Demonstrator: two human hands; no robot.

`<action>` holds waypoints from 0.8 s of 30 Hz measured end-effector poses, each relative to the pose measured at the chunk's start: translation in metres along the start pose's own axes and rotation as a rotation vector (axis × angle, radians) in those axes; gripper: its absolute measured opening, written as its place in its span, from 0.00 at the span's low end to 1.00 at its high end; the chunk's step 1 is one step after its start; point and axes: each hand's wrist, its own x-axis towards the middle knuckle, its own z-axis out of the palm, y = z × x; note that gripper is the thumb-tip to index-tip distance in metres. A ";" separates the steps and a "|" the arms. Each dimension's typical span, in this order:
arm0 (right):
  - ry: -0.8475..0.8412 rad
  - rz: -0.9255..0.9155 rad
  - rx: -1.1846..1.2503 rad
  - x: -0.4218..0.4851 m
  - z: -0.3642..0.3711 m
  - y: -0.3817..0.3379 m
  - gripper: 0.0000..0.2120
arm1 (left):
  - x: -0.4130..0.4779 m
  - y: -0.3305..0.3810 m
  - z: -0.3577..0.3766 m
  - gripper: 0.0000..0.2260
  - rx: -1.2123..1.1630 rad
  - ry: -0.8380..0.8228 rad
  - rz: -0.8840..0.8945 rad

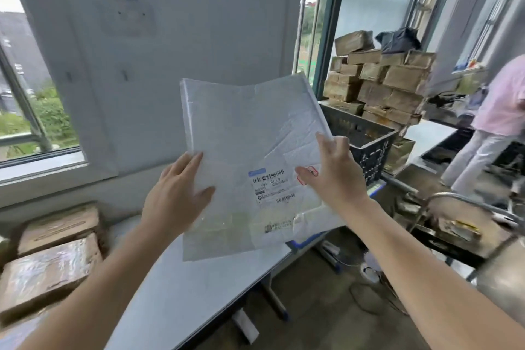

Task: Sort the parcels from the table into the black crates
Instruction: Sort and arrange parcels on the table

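**Head view**
- Step in hand: one white parcel (250, 128) is up in the air at centre frame, off the table (181, 293), label side toward the camera. Judged to be the carry or label check ahead of crating.
- Left hand (177, 193), at 9 o'clock of the parcel: fingers straight and flat on the near face, thumb spread. It rests on the parcel and is not seen to clamp it.
- Right hand (332, 173), at 4 o'clock of the parcel: thumb on the near face by the label, fingers spread at the right edge. Cannot tell whether any curl behind.
- Next move, in my judgement: travel toward 3 o'clock to the black crate (366, 136). The brown parcels (383, 85) stacked high at its far side leave the near part as the opening.
- Parcel condition: thin, flat, pale plastic mailer, creased, with a barcode label low on the face. It looks limp and likely to fold if supported at one edge only.
- More taped parcels (48, 273) lie on the table at 8 o'clock, not yet sorted.
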 end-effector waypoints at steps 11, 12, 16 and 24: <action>-0.097 0.050 -0.166 0.171 0.075 0.143 0.42 | 0.185 0.068 0.144 0.41 -0.007 -0.229 0.086; -0.110 0.051 -0.174 0.190 0.083 0.156 0.42 | 0.202 0.074 0.157 0.42 -0.011 -0.245 0.092; -0.159 0.058 -0.191 0.258 0.108 0.206 0.42 | 0.262 0.102 0.200 0.42 -0.015 -0.266 0.130; -0.284 0.023 -0.222 0.346 0.163 0.299 0.41 | 0.354 0.165 0.260 0.37 0.018 -0.319 0.133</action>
